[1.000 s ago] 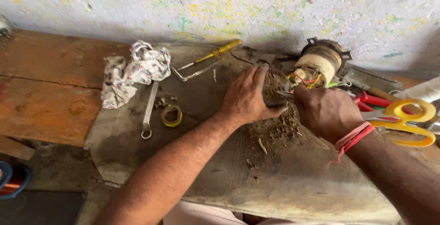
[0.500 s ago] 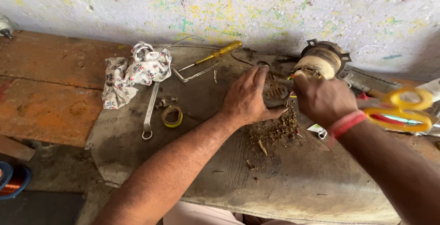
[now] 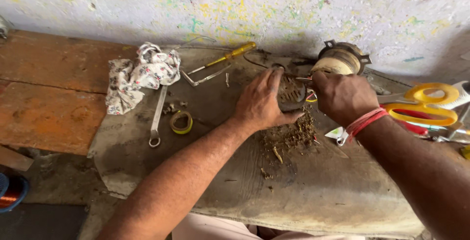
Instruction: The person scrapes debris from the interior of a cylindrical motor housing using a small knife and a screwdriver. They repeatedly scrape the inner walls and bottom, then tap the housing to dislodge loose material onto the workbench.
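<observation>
1. Left hand (image 3: 259, 104) was pressed down over a dark round metal part (image 3: 291, 92) on the desk (image 3: 313, 191), fingers wrapped along its left side and thumb hooked under its near edge, so it was gripping that part.
2. Right hand (image 3: 342, 95) was clenched around a thin metal tool (image 3: 303, 79), and the tip poked out right at the top of the round part. Couldn't tell what sort of tool, since the fist hid most of it.
3. Red thread band (image 3: 362, 121) sat on the right wrist.
4. Just below the round part was a heap of brownish crumbly debris (image 3: 291, 135), with a few bits scattered nearer the desk's front edge.
5. Behind the right hand, up near the wall, stood a round motor-like piece with a pale winding (image 3: 339, 60).
6. Yellow-handled scissors (image 3: 423, 105) lay to the right of the right hand, with something red under them.
7. Over on the left: a crumpled flowered rag (image 3: 139, 73), a spanner (image 3: 157, 115) running down from under it, and a small roll of yellow-green tape (image 3: 181, 121) just beside the spanner.
8. Yellow-handled screwdriver (image 3: 223, 59) lay near the wall, between the rag and the left hand.
9. Part of a blue spool of copper wire (image 3: 12, 193) peeked in at the lower-left corner, below the desk.
</observation>
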